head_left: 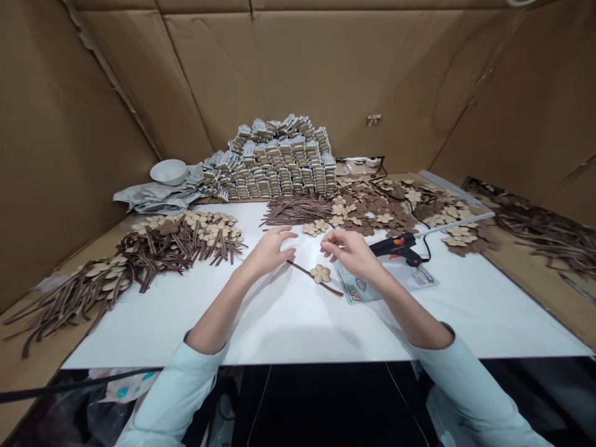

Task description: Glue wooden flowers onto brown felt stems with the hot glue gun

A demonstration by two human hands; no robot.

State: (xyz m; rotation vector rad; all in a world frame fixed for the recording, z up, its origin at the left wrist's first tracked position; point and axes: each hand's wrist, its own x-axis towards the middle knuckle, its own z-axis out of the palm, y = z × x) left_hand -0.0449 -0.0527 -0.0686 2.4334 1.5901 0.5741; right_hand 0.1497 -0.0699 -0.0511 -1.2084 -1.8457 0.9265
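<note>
Just below and between the relaxed fingers (322, 246) of a person's left hand (269, 251) and right hand (351, 252), both open and grasping nothing, a wooden five-petal flower (320, 273) sits across a brown ribbed strip (307, 273) on a white board (279, 326). Right of the right fingers, a black-and-orange hot glue gun (395, 246) lies near a printed packet (363, 288); beyond the fingertips rise heaped wooden flowers (382, 208), bundled brown strips (298, 209) and stacked packaged goods (279, 158)

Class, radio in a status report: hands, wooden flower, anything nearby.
Left hand, right hand empty, hovering. Wooden flower on brown strip between them. Glue gun beside right hand.
</note>
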